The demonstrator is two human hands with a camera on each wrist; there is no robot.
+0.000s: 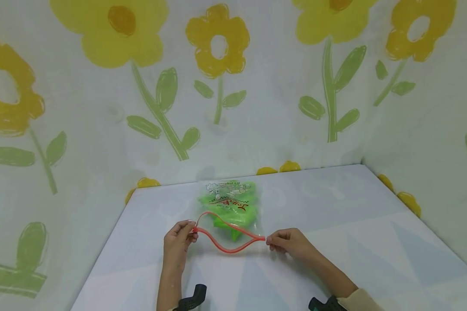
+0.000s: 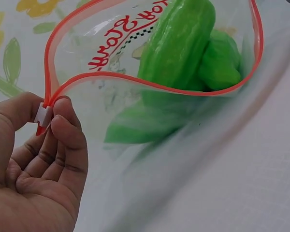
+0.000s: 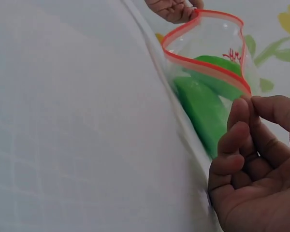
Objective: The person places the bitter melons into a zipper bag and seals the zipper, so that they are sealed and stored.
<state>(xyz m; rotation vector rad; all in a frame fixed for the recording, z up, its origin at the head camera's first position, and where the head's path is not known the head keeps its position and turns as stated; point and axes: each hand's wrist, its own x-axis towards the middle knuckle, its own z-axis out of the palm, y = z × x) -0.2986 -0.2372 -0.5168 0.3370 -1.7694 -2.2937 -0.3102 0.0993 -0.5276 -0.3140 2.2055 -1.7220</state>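
Note:
A clear plastic zipper bag [image 1: 229, 251] with an orange-red zip edge lies on the table, its mouth spread wide toward me. Red lettering and a printed drawing mark its film. Inside are bright green items [image 2: 176, 43], smooth and rounded; their kind is unclear through the plastic. My left hand [image 1: 177, 242] pinches the left end of the zip at a small white slider [image 2: 42, 115]. At the opposite corner, my right hand [image 1: 292, 244] holds the zip's other end between thumb and fingertips. The right wrist view shows the two zip strips bowed apart between both hands.
The white table [image 1: 334, 207] has pale blue-grey triangles. Behind it and at both sides stand whitish walls [image 1: 257, 129] with painted yellow flowers. Black straps with dark fittings [image 1: 194, 298] sit on my wrists.

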